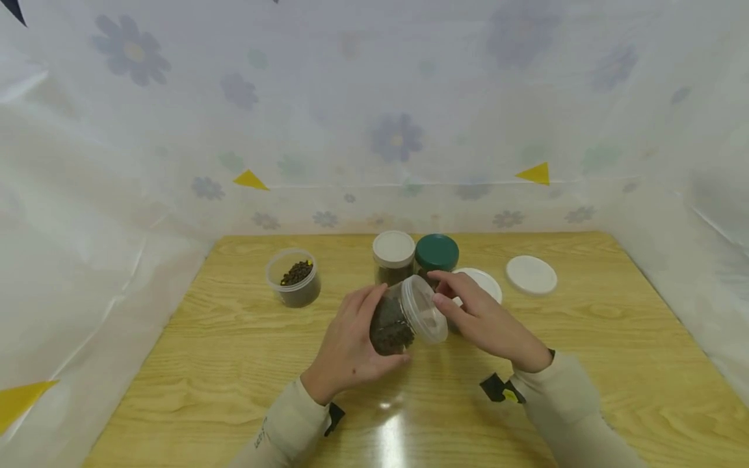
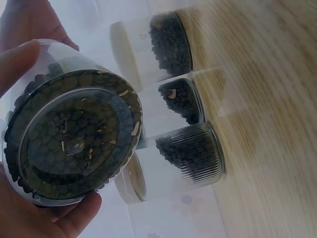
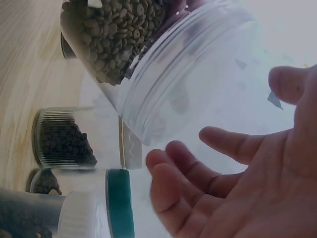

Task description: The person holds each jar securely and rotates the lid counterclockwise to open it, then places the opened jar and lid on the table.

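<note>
My left hand (image 1: 354, 348) grips a clear jar (image 1: 391, 325) part-filled with dark brown pellets, its fingers and thumb wrapped round the side. The jar is tilted, its ridged clear rim (image 3: 171, 64) turned toward my right hand; whether a clear lid covers the mouth I cannot tell. Its base (image 2: 74, 144) fills much of the left wrist view. My right hand (image 1: 482, 318) hovers beside the rim, fingers loosely bent and holding nothing. In the right wrist view its fingertips (image 3: 166, 183) appear just off the rim.
Behind the held jar stand a white-lidded jar (image 1: 394, 250) and a green-lidded jar (image 1: 437, 252). Another white top (image 1: 484, 283) is partly hidden by my right hand. A white lid (image 1: 531, 274) lies farther right. At left stands an open tub (image 1: 301, 297) of brown pellets.
</note>
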A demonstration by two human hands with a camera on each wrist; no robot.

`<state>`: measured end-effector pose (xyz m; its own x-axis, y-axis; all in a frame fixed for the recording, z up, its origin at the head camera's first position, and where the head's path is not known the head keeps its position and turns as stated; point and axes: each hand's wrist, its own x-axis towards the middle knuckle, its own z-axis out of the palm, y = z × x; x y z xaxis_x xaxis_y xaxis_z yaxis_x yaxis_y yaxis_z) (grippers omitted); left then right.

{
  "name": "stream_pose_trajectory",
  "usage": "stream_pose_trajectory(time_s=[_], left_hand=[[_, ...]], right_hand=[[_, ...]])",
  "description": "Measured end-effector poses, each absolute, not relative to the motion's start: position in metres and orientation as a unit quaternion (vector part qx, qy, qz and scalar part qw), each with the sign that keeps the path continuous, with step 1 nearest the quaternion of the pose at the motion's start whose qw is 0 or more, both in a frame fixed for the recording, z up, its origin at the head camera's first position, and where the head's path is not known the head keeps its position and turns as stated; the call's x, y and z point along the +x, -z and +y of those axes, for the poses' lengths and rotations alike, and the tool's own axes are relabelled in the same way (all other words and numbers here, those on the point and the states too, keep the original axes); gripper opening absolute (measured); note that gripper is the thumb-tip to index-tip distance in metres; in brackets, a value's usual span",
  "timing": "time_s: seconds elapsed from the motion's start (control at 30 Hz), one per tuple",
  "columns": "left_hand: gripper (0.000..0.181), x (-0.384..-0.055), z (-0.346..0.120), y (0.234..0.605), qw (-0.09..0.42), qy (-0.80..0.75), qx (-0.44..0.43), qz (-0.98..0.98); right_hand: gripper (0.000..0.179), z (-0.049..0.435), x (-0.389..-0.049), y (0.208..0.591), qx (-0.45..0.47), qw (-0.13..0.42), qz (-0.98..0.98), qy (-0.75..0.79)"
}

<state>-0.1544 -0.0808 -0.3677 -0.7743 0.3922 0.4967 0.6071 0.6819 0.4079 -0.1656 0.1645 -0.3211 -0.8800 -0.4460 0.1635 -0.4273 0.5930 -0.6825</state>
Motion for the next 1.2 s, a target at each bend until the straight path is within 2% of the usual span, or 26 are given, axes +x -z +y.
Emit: stream_pose_trajectory(time_s=[0.37,0.57,0.77,1.2], left_hand=[[0.108,-0.1528,-0.0795,0.369,0.196,0.268,-0.288,-0.898],[0.108,-0.1516,-0.0804,0.3691,0.198,0.27,-0.29,-0.896],[0.111,-0.1512,-0.0821,0.3691,0.196,0.274,-0.288,-0.896],[0.111,-0.1517,-0.0828,0.3696,0.189,0.281,-0.282,-0.898]], right_hand=[[0.078,0.1554,-0.1595,0.3155,-0.165,0.105,0.916,0.351],[0.078,0.1589,-0.1579,0.3203,-0.246,0.063,0.901,0.352],[0.09,0.1617,-0.1579,0.3236,-0.33,0.024,0.867,0.374],[0.092,0.1643,-0.1574,0.323,-0.37,-0.004,0.854,0.365]])
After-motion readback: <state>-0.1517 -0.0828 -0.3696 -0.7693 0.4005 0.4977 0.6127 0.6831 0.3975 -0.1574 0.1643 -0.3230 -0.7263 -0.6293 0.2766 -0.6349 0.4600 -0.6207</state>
